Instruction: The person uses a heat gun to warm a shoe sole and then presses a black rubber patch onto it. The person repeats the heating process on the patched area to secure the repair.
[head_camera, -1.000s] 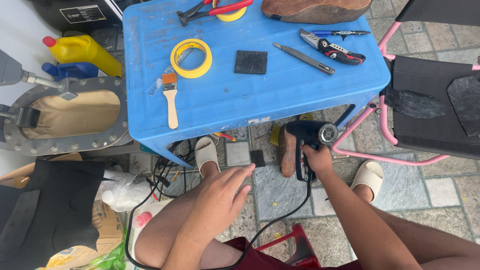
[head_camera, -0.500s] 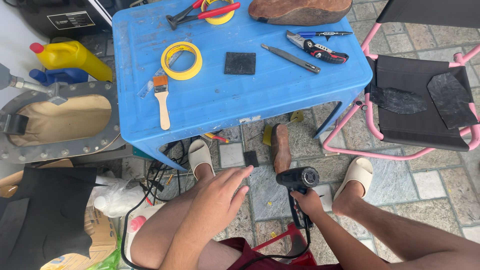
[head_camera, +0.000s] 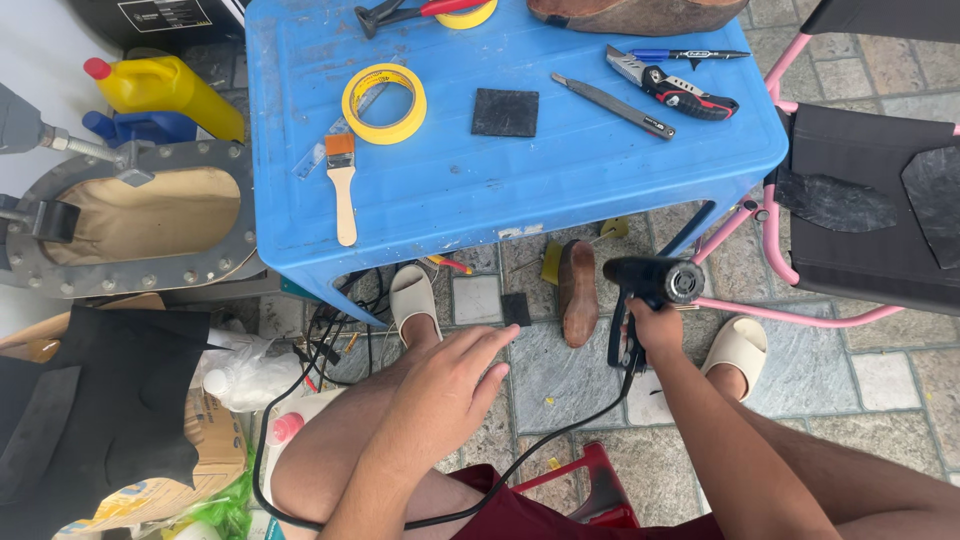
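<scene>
Black heat gun (head_camera: 648, 285), rigid and fairly light, is gripped by its handle in right hand (head_camera: 655, 327) at frame centre-right; left hand (head_camera: 440, 385) is held open, empty.

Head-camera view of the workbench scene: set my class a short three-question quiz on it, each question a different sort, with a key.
1. True or false: the right hand grips a black heat gun by its handle.
2. Which thing lies inside or against the yellow tape roll on the blue table? A) clear ruler B) utility knife C) black square pad
3. What does the left hand hold?

Key
1. True.
2. A: the clear ruler runs under the roll, beside the paintbrush.
3. Nothing; it hovers open-palmed above the knee.
</scene>
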